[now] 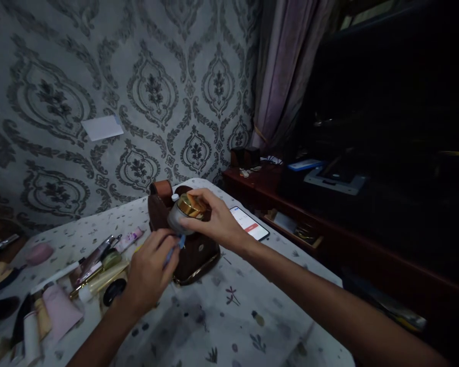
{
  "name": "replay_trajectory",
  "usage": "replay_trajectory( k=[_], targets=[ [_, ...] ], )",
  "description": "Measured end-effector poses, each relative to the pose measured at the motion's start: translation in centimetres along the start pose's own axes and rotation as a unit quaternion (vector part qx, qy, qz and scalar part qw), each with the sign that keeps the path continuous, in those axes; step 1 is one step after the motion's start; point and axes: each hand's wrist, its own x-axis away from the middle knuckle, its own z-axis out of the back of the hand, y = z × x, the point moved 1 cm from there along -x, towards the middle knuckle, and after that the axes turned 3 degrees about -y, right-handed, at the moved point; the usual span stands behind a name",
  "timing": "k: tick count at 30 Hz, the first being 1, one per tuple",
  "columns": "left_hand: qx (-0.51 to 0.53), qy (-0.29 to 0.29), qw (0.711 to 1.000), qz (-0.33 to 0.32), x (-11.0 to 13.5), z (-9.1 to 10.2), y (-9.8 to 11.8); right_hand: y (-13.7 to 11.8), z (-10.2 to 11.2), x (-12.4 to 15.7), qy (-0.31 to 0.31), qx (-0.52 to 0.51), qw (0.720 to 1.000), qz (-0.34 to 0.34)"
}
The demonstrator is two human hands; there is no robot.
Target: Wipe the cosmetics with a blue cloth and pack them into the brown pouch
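Observation:
My right hand [212,219] is closed round a frosted glass jar [178,219] with a shiny gold lid [190,205]. It holds the jar tilted above a dark brown bag [193,260], which lies on the table. Just below the jar, my left hand [153,270] is closed on a small blue item [172,250]; its kind cannot be made out. A small white cap [175,197] shows at the bag's opening, behind the jar. Much of the bag's inside is hidden by the jar and my hands.
Cosmetics crowd the table's left side, among them a pink tube [61,308], a white tube [31,336] and a pink sponge [39,253]. A lit phone [248,224] lies right of the bag. Beyond the patterned tablecloth [248,326] stands a dark red cabinet [275,188] with an open drawer [294,229].

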Motion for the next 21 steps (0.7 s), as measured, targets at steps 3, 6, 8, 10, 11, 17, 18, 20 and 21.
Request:
replay_trajectory(
  k=[3, 6, 8, 10, 11, 17, 18, 20, 21],
  targets=[
    [-0.166, -0.031, 0.983, -0.074, 0.3, -0.3, 0.4, 0.9, -0.3, -1.2, -0.009, 0.049, 0.999, -0.005],
    [-0.224, -0.049, 0.970, -0.085, 0.9, -0.2, 0.5, 1.7, -0.9, -2.2, -0.030, 0.134, 0.990, -0.017],
    [-0.237, -0.044, 0.966, -0.091, 1.3, -0.1, 0.6, 2.4, -1.1, -2.8, -0.052, 0.204, 0.977, -0.024],
    [-0.244, -0.036, 0.964, -0.100, 1.6, -0.1, 0.6, 3.0, -1.3, -3.4, -0.094, 0.284, 0.954, -0.030],
    [-0.245, -0.032, 0.964, -0.103, 1.8, -0.2, 0.6, 3.2, -1.4, -3.7, -0.123, 0.326, 0.937, -0.034],
    [-0.236, -0.005, 0.966, -0.104, 2.2, -0.7, 0.4, 4.1, -2.8, -5.1, -0.303, 0.473, 0.826, -0.040],
    [-0.234, 0.003, 0.966, -0.105, 2.1, -0.7, 0.4, 4.3, -3.2, -5.3, -0.318, 0.475, 0.820, -0.037],
    [-0.232, 0.014, 0.967, -0.105, 2.1, -0.8, 0.5, 4.7, -3.9, -5.6, -0.342, 0.484, 0.805, -0.028],
    [-0.232, 0.016, 0.967, -0.103, 2.1, -0.8, 0.6, 4.9, -4.3, -5.6, -0.352, 0.494, 0.795, -0.024]
  ],
)
